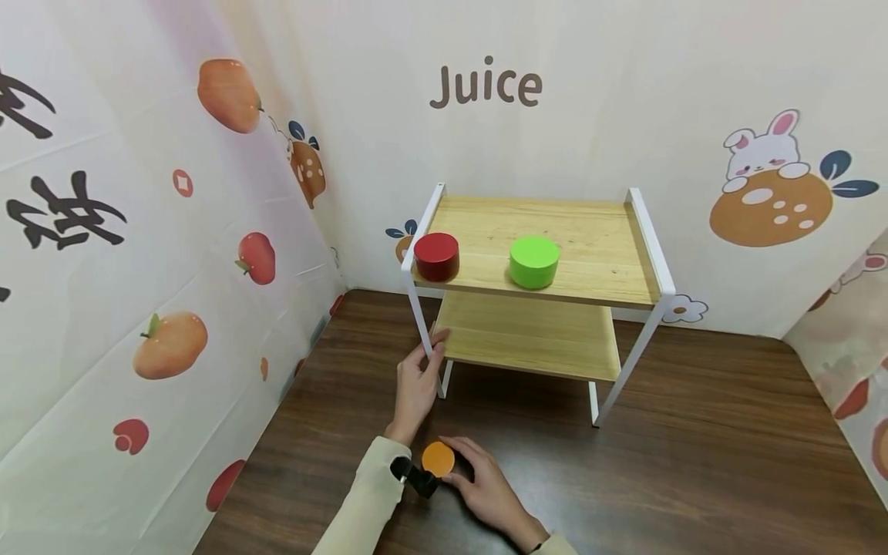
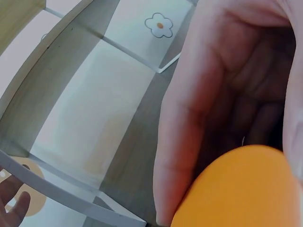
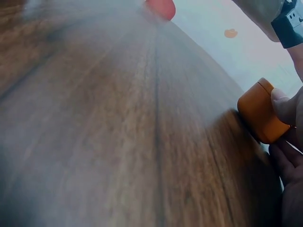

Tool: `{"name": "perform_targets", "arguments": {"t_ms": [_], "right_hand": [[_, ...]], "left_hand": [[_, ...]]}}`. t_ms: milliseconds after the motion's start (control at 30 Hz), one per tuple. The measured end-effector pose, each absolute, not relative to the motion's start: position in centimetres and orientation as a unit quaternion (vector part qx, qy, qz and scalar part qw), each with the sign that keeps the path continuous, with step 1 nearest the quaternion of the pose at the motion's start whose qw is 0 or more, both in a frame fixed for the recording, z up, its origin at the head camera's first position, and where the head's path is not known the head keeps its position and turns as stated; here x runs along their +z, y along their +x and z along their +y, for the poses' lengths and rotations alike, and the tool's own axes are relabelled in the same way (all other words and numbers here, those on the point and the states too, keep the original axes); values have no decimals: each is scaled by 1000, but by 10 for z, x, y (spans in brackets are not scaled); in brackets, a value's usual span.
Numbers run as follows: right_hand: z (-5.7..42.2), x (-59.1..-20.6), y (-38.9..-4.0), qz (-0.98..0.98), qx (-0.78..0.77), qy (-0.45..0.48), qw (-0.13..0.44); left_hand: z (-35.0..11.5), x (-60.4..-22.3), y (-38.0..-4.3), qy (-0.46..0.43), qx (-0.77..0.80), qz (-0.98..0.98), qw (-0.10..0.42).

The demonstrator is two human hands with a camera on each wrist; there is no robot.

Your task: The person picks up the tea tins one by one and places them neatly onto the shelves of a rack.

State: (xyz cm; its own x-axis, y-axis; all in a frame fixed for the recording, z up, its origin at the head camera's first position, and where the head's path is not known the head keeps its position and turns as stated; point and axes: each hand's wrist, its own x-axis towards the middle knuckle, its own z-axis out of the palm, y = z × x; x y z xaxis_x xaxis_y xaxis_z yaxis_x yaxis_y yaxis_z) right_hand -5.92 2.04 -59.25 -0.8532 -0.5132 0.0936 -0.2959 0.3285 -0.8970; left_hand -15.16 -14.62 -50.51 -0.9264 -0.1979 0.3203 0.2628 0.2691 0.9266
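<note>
My left hand (image 1: pixel 416 385) holds the left front post (image 1: pixel 421 320) of a two-tier wooden rack (image 1: pixel 590 223) with a white frame, close to the lower shelf's corner. In the left wrist view, that hand's fingers (image 2: pixel 19 208) show at the post. Nearer to me, my right hand (image 1: pixel 489 489) grips a short orange cylinder (image 1: pixel 438 459) between thumb and fingers, beside my left wrist. The right wrist view shows this cylinder (image 3: pixel 259 111) low over the wooden surface; whether it touches cannot be told. A red cylinder (image 1: pixel 436 257) and a green cylinder (image 1: pixel 534 263) stand on the upper shelf.
The rack stands on a dark wood-grain table (image 1: pixel 728 432). Printed cloth walls (image 1: pixel 603 92) enclose the table at the back and sides. A black camera mount (image 1: pixel 416 476) on my left wrist is right beside the orange cylinder. The lower shelf (image 1: pixel 534 331) lies under the upper one.
</note>
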Motion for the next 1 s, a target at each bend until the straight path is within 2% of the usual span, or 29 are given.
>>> {"name": "perform_targets", "arguments": {"t_ms": [467,733,1000], "right_hand": [[48,-581,-62,820,-519,-213,113],[65,-567,-69,828,-528,-175,71],[83,-559,-75,837,-516,-178,42]], "left_hand": [[-146,-508,-153,-21,-605,-771,198],[-146,-507,-153,-15,-606,-772,193],[-144,-504,-153,-18,-611,-767,194]]}}
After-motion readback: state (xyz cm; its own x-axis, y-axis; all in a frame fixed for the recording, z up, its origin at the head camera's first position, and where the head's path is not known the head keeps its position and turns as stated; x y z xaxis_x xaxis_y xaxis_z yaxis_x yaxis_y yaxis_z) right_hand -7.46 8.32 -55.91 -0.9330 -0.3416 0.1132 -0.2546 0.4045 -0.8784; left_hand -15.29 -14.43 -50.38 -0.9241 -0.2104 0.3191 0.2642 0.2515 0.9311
